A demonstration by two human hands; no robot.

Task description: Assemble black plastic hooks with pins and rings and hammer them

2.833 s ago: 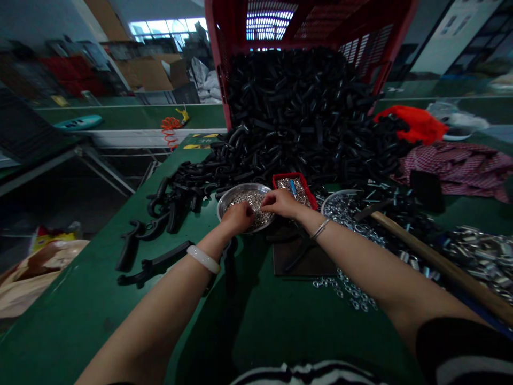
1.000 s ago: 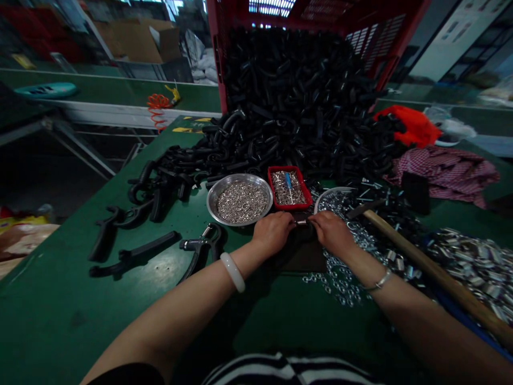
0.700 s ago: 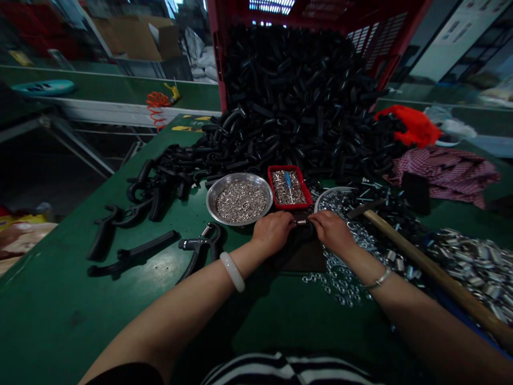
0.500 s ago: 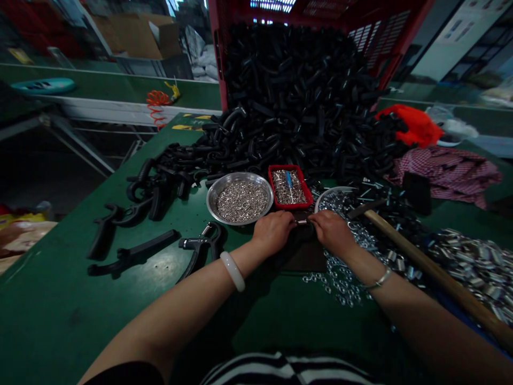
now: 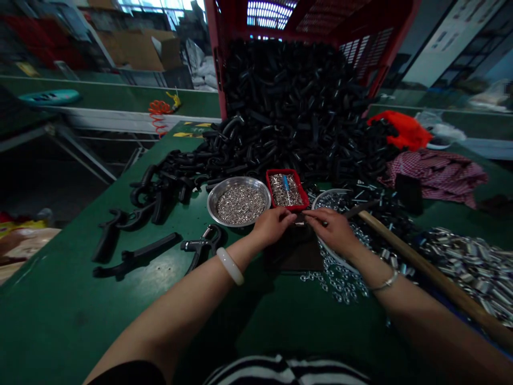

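Observation:
Close together over a dark flat plate (image 5: 294,258), my two hands work at a small metal coil spring (image 5: 299,223). My left hand (image 5: 272,225) is closed, thumb and fingers pinched at the spring's left side. From the right, my right hand (image 5: 332,229) reaches in with its fingers pressed together just above the spring. Whatever each set of fingertips grips is too small and dark to make out. Just beyond them stand a metal bowl of small metal pieces (image 5: 213,206) and a red tray (image 5: 305,204) of pins with a blue-handled screwdriver (image 5: 286,182).
Black plastic clamp parts (image 5: 288,117) spill from a tipped red crate (image 5: 214,59). One clamp with a spring (image 5: 202,243) lies left of my left arm. A wooden-handled hammer (image 5: 417,254), scattered nuts (image 5: 339,286) and metal sleeves (image 5: 476,267) occupy the right side.
My right hand's fingers have stretched out and now lie more over the spring. My left fingertips have shifted slightly. The whole view has tilted up a little.

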